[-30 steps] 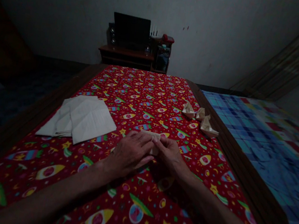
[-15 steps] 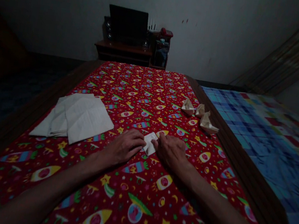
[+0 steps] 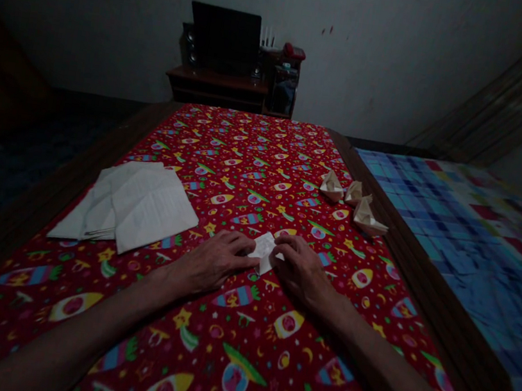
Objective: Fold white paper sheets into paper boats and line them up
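Observation:
A small folded white paper [image 3: 263,252] lies on the red patterned cloth [image 3: 243,322] between my hands. My left hand [image 3: 221,256] grips its left side, the thumb reaching along the near edge. On the opposite side, my right hand [image 3: 302,267] has its curled fingers and thumb on the right edge. Parts of the paper are hidden beneath my fingertips. To the left rests a stack of creased white paper sheets [image 3: 155,206]. Several folded paper boats [image 3: 368,217] sit together near the cloth's right edge.
Dark wood [image 3: 442,318] borders the cloth on the right. Beyond it is a blue checked bedspread [image 3: 412,223]. At the far end, against the wall, a desk [image 3: 218,83] carries a black monitor [image 3: 225,38] and speakers, with a red telephone [image 3: 294,52] beside them.
My left thumb has moved right along the paper's near edge. My right fingers have shifted slightly on the paper, whose folds look rearranged. The camera view has shifted slightly.

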Demonstrator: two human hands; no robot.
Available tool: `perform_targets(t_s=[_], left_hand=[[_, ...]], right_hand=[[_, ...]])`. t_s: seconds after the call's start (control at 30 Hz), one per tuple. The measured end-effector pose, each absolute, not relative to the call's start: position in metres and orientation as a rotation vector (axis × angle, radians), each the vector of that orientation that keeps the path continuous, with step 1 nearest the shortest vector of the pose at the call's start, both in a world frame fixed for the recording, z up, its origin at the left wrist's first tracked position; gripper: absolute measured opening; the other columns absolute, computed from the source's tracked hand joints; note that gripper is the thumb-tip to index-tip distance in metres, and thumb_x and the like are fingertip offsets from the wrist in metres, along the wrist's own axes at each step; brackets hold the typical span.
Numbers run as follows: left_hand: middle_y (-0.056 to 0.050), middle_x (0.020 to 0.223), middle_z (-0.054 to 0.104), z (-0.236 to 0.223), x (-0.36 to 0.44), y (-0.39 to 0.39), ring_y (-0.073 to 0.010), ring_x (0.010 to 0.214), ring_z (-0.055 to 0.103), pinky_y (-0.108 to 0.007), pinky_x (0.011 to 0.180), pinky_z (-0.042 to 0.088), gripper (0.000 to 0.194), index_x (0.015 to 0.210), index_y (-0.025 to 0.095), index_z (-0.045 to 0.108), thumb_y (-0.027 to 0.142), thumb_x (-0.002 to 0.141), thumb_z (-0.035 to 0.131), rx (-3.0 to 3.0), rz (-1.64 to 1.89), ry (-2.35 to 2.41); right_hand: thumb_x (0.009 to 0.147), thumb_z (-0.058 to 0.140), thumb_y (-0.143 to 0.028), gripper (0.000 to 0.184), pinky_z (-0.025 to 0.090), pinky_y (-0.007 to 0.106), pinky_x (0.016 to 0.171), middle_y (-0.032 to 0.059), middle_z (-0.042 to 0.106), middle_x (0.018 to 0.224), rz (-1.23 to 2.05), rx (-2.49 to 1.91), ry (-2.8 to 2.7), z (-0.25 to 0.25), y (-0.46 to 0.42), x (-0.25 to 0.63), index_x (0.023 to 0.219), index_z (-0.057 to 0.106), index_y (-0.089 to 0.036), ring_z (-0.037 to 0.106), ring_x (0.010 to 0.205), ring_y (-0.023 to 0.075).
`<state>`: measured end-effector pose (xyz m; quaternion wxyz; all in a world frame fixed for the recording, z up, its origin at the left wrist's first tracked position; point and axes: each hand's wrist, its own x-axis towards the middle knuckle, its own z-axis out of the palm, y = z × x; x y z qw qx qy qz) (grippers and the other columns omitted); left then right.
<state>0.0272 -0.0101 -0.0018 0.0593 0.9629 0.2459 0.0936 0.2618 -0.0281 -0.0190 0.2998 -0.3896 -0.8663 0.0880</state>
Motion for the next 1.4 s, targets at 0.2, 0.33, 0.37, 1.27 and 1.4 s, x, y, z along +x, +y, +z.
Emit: perform_targets(t_s=[0.2, 0.33, 0.37, 1.27, 1.4], left_hand=[[-0.007, 0.117, 0.050, 0.002, 0.031, -0.012, -0.0249, 0.108, 0.043, -0.042, 0.091, 0.037, 0.032, 0.118, 0.027, 0.054, 0.017, 0.088, 0.047, 2.970, 0.205, 0.747], [-0.006, 0.116, 0.050, 0.008, 0.028, -0.013, -0.0243, 0.109, 0.043, -0.040, 0.091, 0.037, 0.032, 0.117, 0.030, 0.056, 0.018, 0.089, 0.047, 2.949, 0.220, 0.696], [-0.006, 0.116, 0.051, 0.009, 0.027, -0.012, -0.0239, 0.110, 0.043, -0.040, 0.091, 0.037, 0.034, 0.117, 0.032, 0.057, 0.017, 0.088, 0.047, 2.940, 0.230, 0.678], [-0.006, 0.103, 0.062, -0.009, 0.041, -0.007, -0.0208, 0.097, 0.054, -0.036, 0.086, 0.042, 0.017, 0.101, 0.018, 0.058, 0.025, 0.090, 0.047, 2.844, 0.584, 0.890], [-0.004, 0.089, 0.063, -0.015, 0.044, 0.000, -0.0160, 0.084, 0.058, -0.029, 0.076, 0.045, 0.018, 0.085, 0.017, 0.062, 0.025, 0.091, 0.047, 2.556, 0.761, 1.046]], right_hand=[[0.090, 0.046, -0.019, 0.015, 0.042, 0.027, 0.067, 0.0076, 0.056, 0.090, 0.243, -1.018, -2.380, -0.022, -0.030, 0.264, 0.090, 0.062, -0.017, 0.048, 0.080, 0.0159], [0.089, 0.047, -0.018, 0.017, 0.043, 0.027, 0.069, 0.0081, 0.055, 0.093, 0.351, -0.986, -2.342, -0.020, -0.032, 0.266, 0.098, 0.061, -0.018, 0.050, 0.083, 0.0158], [0.089, 0.047, -0.018, 0.017, 0.043, 0.027, 0.069, 0.0081, 0.055, 0.094, 0.364, -0.980, -2.350, -0.018, -0.032, 0.267, 0.099, 0.061, -0.018, 0.050, 0.083, 0.0159], [0.091, 0.040, -0.016, 0.019, 0.047, 0.031, 0.072, 0.0100, 0.062, 0.089, 0.072, -1.065, -2.382, -0.019, -0.033, 0.259, 0.091, 0.059, -0.015, 0.054, 0.084, 0.0185], [0.093, 0.041, -0.023, 0.019, 0.043, 0.027, 0.065, 0.0071, 0.059, 0.080, 0.149, -1.302, -2.258, -0.020, -0.033, 0.255, 0.085, 0.056, -0.016, 0.052, 0.073, 0.0163]])
